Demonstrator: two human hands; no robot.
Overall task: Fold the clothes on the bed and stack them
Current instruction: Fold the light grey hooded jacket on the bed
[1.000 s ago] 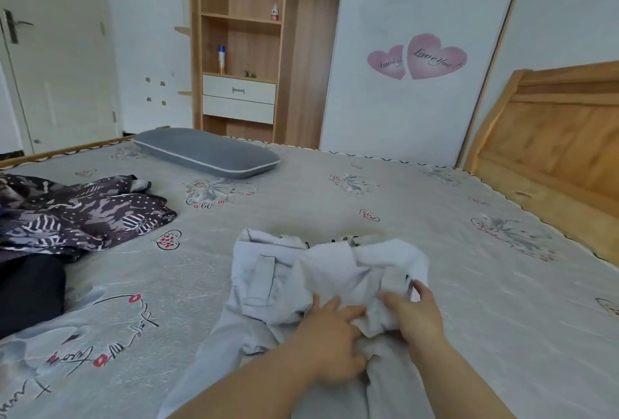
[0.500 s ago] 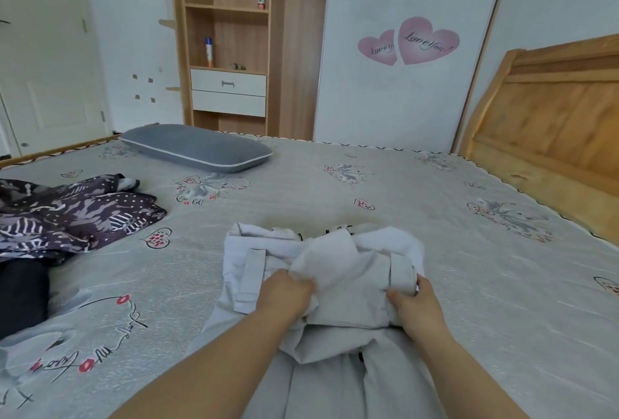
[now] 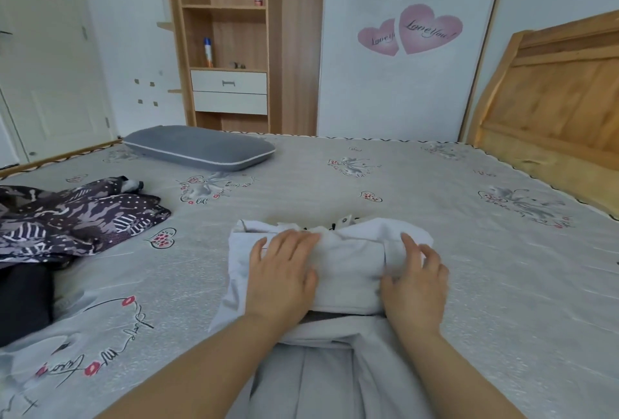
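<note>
Head view: a pale grey garment (image 3: 338, 271) lies near centre on the bed (image 3: 469, 251); the left hand (image 3: 283, 276) presses flat on its folded top, fingers spread; the right hand (image 3: 413, 281) rests beside, fingers loosely curved; mid-fold, next likely doubling it over; dark patterned clothes (image 3: 73, 217) wait far left
</note>
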